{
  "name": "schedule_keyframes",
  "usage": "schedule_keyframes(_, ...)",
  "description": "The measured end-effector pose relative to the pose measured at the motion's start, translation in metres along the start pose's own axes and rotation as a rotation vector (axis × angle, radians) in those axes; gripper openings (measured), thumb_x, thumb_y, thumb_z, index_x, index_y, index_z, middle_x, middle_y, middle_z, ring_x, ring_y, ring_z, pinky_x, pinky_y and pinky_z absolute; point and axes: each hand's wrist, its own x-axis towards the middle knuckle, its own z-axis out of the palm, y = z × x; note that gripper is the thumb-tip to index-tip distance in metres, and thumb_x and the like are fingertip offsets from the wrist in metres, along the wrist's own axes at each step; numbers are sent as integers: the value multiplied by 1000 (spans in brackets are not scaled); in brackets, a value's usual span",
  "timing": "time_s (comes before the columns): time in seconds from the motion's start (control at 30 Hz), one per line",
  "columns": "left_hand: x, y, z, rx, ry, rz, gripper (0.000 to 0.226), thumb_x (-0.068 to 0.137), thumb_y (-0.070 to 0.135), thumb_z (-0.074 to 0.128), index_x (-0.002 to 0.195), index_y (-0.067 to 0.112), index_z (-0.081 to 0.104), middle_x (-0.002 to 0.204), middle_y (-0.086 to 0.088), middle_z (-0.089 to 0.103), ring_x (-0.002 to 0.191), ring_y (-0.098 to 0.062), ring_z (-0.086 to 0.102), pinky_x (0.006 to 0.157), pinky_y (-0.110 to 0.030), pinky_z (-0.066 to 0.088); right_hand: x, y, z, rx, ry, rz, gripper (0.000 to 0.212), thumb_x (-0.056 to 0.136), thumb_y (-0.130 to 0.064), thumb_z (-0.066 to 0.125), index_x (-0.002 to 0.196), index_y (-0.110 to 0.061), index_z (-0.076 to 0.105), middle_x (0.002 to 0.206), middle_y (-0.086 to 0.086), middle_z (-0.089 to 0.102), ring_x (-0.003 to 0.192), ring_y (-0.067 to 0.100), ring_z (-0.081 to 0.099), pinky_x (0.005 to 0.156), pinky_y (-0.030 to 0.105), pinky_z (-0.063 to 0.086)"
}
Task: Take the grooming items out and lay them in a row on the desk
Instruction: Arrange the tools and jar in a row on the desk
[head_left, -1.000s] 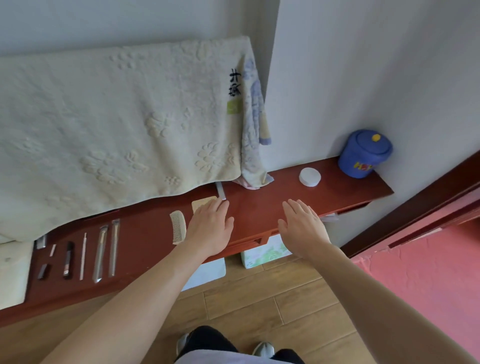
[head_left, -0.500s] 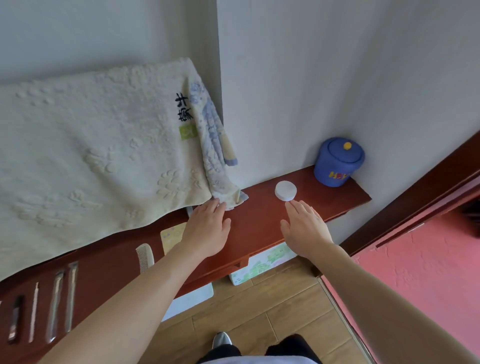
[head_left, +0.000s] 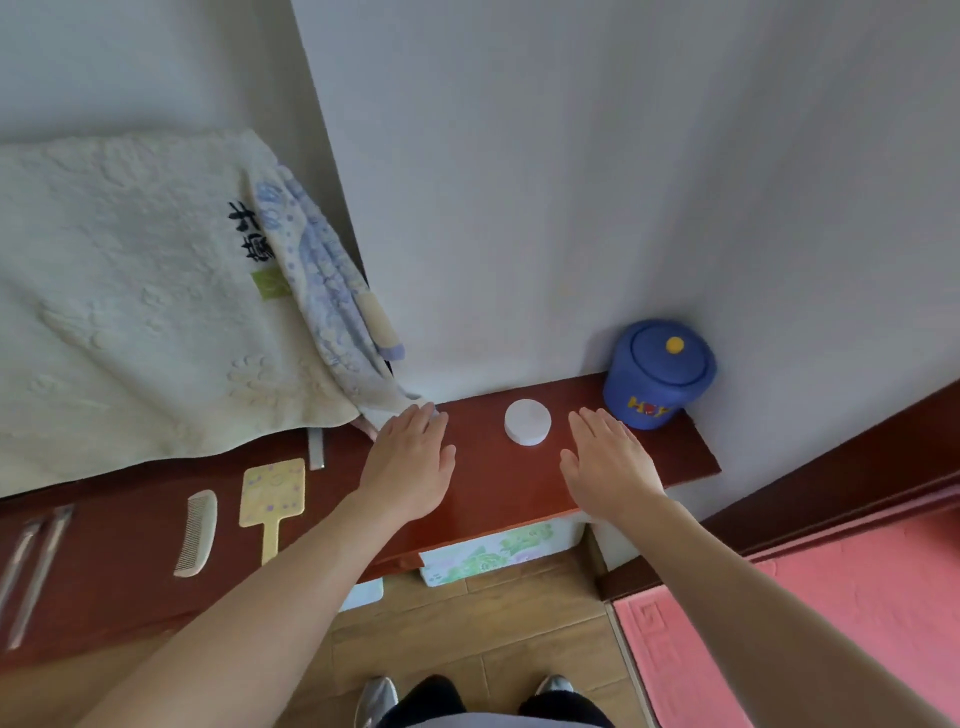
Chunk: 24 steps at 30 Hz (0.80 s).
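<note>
Our left hand (head_left: 410, 465) and right hand (head_left: 610, 462) are spread flat over the red-brown surface (head_left: 498, 493), fingers (head_left: 592, 426) straight and released, holding nothing. The white round jar (head_left: 527, 422) lies between them, just beyond the fingertips, a little nearer our right hand; being round, it has no long axis. The comb (head_left: 196, 532) and hand mirror (head_left: 272, 499) lie leftward in the row. The blue pot (head_left: 657, 374) seems to read "HEY"; the towel (head_left: 130, 322) bears black characters.

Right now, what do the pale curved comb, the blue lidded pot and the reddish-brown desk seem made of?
Pale curved comb: plastic or horn, matte, fine even teeth.
Blue lidded pot: probably plastic, smooth soft sheen.
Reddish-brown desk: likely varnished wood, faintly glossy.
</note>
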Motion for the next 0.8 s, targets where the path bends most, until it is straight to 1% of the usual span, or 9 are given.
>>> schedule_keyframes(0.1,7,19,7,-2,-23,-75,52,99,39,38,143,12,43,150,-8,40,139,-24,34,115,-41,31,14,22,-5,-14,-35,-48,60,98,-36,32,151,-11,18,157,6,21,145,21,13,119,36,13)
schedule_keyframes(0.3,12,33,8,-11,-25,-169,53,100,37,40,145,10,40,155,-11,35,143,-27,29,117,-42,27,39,42,-6,-64,-78,-121,59,99,-36,31,151,-10,17,157,6,20,145,23,14,117,36,13)
schedule_keyframes(0.6,44,24,45,-9,-87,-148,55,101,36,37,149,9,34,157,-13,30,146,-29,24,119,-41,21,85,56,32,-103,-129,-171,59,99,-35,30,151,-10,17,157,7,20,145,23,14,118,36,16)
schedule_keyframes(0.7,54,28,57,-16,-133,-150,56,101,37,39,149,9,33,158,-13,27,147,-30,21,120,-42,20,97,63,44,-90,-130,-218,59,98,-32,35,150,-10,21,156,9,23,144,25,19,117,36,17)
schedule_keyframes(0.8,68,36,72,-27,-176,-160,61,99,41,43,150,11,29,160,-12,23,147,-30,21,119,-41,18,114,68,55,-61,-160,-316,60,96,-29,41,151,-13,21,157,7,22,144,24,19,116,34,18)
